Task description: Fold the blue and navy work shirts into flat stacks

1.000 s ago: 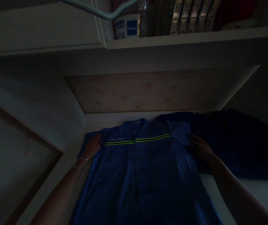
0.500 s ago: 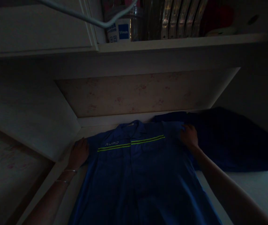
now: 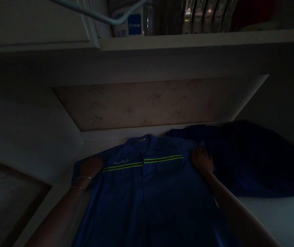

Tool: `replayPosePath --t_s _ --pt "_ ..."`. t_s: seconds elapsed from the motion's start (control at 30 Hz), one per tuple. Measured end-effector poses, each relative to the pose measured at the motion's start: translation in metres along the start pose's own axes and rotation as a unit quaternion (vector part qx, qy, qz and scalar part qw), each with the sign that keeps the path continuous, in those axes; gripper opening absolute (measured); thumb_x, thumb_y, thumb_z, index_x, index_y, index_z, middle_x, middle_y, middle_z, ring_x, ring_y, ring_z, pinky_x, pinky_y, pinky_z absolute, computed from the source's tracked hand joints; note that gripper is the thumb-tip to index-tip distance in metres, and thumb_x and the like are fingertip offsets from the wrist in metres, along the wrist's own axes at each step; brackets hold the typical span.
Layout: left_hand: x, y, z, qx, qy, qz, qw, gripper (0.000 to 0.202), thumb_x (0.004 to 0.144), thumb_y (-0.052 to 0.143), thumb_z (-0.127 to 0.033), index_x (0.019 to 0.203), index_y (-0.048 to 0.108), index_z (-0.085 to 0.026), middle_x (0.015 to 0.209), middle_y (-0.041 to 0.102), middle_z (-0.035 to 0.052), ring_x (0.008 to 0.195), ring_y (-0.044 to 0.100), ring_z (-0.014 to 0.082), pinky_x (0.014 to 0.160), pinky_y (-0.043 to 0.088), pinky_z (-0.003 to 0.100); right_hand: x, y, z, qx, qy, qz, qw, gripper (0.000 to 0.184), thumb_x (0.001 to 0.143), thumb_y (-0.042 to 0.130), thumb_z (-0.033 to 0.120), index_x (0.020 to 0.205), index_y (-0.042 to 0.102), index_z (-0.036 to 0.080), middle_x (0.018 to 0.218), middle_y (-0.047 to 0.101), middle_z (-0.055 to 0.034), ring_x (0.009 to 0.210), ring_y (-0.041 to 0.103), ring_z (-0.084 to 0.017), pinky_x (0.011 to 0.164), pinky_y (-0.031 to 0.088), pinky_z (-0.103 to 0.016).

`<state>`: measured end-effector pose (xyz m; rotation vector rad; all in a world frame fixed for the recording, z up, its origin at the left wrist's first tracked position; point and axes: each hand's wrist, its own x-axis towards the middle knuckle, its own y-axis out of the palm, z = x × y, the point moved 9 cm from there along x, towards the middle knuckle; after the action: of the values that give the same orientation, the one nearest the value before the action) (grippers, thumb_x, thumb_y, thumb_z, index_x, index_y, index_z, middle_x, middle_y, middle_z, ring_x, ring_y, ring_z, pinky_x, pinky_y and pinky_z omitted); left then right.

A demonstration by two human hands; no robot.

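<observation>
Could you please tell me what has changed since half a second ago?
The left hand and right hand have moved inward across the blue shirt, from its sleeve ends toward its middle. Whether either let go is too dark to tell. The shirt still lies spread out, with the darker cloth on the right.

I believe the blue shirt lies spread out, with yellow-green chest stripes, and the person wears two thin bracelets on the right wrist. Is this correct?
Not quite: the two thin bracelets are on the left wrist, as the head view shows. The blue shirt does lie spread out, with yellow-green chest stripes.
</observation>
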<state>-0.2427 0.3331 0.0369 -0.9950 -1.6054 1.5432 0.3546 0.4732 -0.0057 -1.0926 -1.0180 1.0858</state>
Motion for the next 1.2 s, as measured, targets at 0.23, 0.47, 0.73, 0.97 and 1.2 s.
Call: replayPosePath --t_s 0.23,0.47,0.73,0.97,1.2 --pt "0.084 -0.029 -0.151 -0.048 0.171 -0.013 0.984 0.037 0.1 0.047 -0.042 0.121 0.062 -0.016 0.127 0.065 0.011 0.116 0.062 0.0233 0.102 0.047 0.046 -0.005 -0.007 0.013 -0.015 -0.014 -0.006 1.0 0.057 0.103 0.019 0.04 0.146 0.05 0.018 0.156 0.044 -0.0066 0.144 0.033 -0.027 0.117 0.023 -0.053" --pt "0.123 0.022 -0.214 -0.018 0.172 0.079 0.982 0.034 0.09 0.065 -0.048 0.101 0.068 -0.016 0.103 0.07 0.0066 0.097 0.067 0.0212 0.089 0.054 0.042 -0.005 -0.01 0.012 -0.009 -0.002 -0.013 1.0 0.055 0.103 0.023 0.041 0.147 0.05 0.021 0.157 0.043 -0.0044 0.144 0.033 -0.027 0.117 0.023 -0.051" --pt "0.101 0.013 -0.188 -0.057 0.059 -0.07 0.994 0.044 0.094 0.049 -0.048 0.119 0.063 -0.014 0.127 0.063 0.0185 0.119 0.06 0.033 0.097 0.048 0.05 -0.005 -0.013 0.015 -0.023 -0.007 -0.033 0.999 0.052 0.103 0.026 0.037 0.144 0.053 0.02 0.154 0.047 -0.0051 0.139 0.039 -0.03 0.114 0.025 -0.054" --pt "0.06 0.006 -0.094 -0.112 0.079 -0.091 0.986 0.058 0.098 0.028 -0.049 0.134 0.055 -0.012 0.139 0.059 0.016 0.128 0.055 0.0259 0.11 0.041 0.036 -0.001 -0.008 0.01 0.012 0.008 0.006 1.0 0.054 0.102 0.024 0.042 0.144 0.051 0.023 0.155 0.045 -0.005 0.142 0.036 -0.029 0.116 0.023 -0.055" --pt "-0.027 0.042 0.047 -0.101 -0.013 -0.033 0.994 0.06 0.095 0.029 -0.042 0.142 0.049 -0.01 0.157 0.041 0.0181 0.147 0.033 0.0351 0.119 0.017 0.063 -0.001 0.002 0.011 -0.024 -0.036 0.064 0.997 0.061 0.103 0.016 0.046 0.153 0.039 0.02 0.163 0.032 -0.0057 0.147 0.026 -0.034 0.115 0.022 -0.063"
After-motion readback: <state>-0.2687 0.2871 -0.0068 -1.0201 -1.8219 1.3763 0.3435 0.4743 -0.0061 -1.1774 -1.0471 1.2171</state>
